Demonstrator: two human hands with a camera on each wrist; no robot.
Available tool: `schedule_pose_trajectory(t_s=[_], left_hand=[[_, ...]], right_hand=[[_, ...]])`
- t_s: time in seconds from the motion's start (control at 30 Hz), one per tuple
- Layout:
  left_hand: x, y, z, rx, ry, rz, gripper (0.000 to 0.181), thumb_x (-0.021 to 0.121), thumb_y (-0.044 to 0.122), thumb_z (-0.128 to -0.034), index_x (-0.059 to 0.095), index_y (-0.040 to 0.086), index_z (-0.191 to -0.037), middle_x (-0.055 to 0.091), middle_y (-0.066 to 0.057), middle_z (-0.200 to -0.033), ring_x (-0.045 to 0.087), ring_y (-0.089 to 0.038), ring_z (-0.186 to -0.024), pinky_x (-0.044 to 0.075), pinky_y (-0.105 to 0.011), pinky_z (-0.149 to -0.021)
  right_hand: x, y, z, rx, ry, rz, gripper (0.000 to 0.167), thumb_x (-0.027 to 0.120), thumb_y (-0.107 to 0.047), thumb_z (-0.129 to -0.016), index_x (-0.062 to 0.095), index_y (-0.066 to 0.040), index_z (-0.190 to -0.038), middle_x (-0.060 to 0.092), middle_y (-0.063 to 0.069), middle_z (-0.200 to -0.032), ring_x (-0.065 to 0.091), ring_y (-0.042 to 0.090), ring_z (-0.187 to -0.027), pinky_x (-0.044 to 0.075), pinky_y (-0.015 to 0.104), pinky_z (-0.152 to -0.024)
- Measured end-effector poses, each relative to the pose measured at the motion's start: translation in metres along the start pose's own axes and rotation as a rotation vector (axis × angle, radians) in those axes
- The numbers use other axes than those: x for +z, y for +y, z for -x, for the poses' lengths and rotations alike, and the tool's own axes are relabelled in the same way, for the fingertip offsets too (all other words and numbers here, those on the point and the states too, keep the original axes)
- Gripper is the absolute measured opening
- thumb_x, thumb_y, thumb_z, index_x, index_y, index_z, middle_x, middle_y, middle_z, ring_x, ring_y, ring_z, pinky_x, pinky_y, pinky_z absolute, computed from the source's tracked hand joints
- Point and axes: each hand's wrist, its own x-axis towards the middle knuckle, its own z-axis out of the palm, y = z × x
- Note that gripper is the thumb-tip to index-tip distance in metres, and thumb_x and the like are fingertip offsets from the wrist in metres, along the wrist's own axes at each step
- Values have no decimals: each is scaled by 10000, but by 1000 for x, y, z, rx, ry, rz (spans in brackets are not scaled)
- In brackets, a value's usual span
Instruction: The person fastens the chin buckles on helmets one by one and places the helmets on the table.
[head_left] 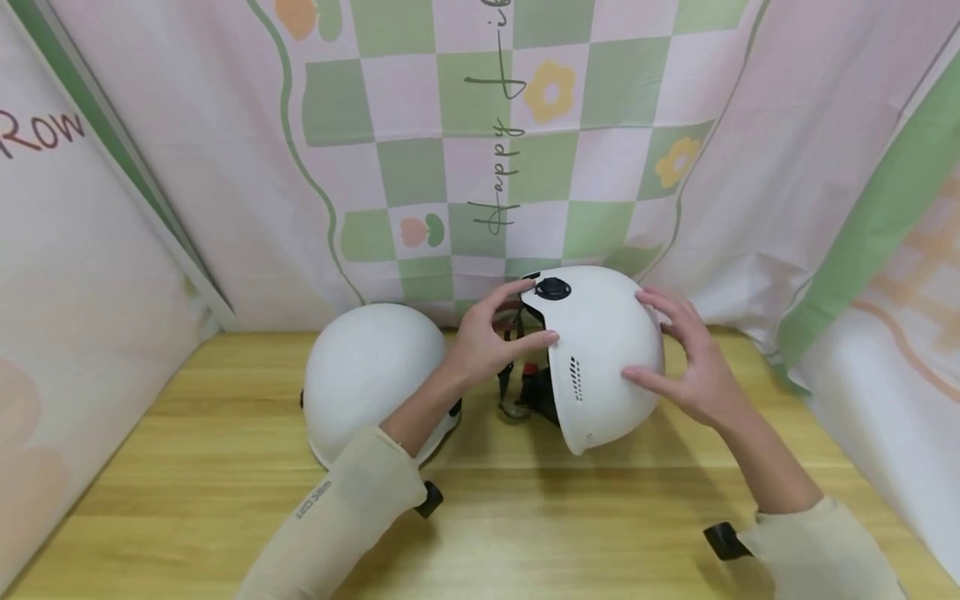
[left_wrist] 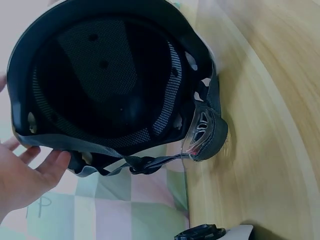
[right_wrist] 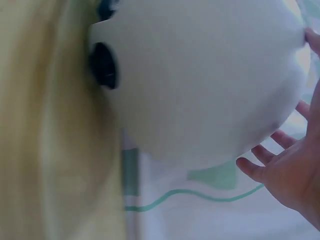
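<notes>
Behind the work, note checked curtain (head_left: 408, 92) with sideways lettering, cut off at top of head view. Next in size, wooden table (head_left: 540, 533): side edges visible, near edge out of frame. Most room to spare along near side and at right.

Held helmet (head_left: 600, 333): on right half of table, toward back, tilted with opening to the left, between left hand (head_left: 483, 337) and right hand (head_left: 697, 367). Near curtain; cannot tell whether touching. Cannot settle contact between lower rim and wood either. Interior mostly lost in head view; from left wrist, shown as dark liner (left_wrist: 100, 70), with top of shell cut off. From right wrist, blurred white shell, also cut at top.

Second helmet (head_left: 371, 367): at left, crown up on wood, partly covered by left sleeve (head_left: 337, 517). Only narrow gap to held helmet.

Left sleeve and right sleeve (head_left: 821, 554) both cut by lower edge of frame.

Left hand: gripping rim at opening, thumb and forefinger wide apart; other fingers hidden in head view, partly shown from left wrist. Right hand: curved around crown, thumb and fingers spread wide on shell; cut off at side of right wrist view.

Smallest: chin strap (left_wrist: 145, 164) across opening, ends hard to trace; black knob (head_left: 553, 288) just beside left forefinger; dark slot marks (head_left: 576, 379) below left thumb, cannot tell whether holes or print.
</notes>
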Motion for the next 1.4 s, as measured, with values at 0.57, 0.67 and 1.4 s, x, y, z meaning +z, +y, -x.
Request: schedule_pose_trajectory(t_s=[0.57, 0.67, 1.4], left_hand=[[4, 5, -1, -3, -56, -60, 745, 757, 289, -954, 402, 194, -1602, 496, -108, -1517, 494, -306, -1378, 469, -554, -1081], [1, 3, -1, 19, -90, -62, 728, 724, 253, -987, 369, 171, -1618, 456, -127, -1549, 473, -313, -1403, 457, -531, -1101], [-27, -5, 6, 10, -13, -11, 540, 638, 169, -1047, 454, 89, -1548, 501, -163, -1513, 475, -299, -1409, 481, -452, -1098]], right_hand=[[-2, -42, -27, -71, -205, 272, 793, 900, -240, -778, 565, -140, -1490, 397, 118, -1630, 265, 423, -1533, 279, 751, -1127], [-5, -39, -26, -41, -204, 269, 794, 888, -236, -792, 549, -137, -1503, 389, 110, -1637, 258, 411, -1539, 261, 737, -1146], [-20, -1, -9, 227, -49, 48, 740, 681, -132, -979, 329, -129, -1630, 383, 229, -1521, 422, 439, -1315, 391, 119, -884]])
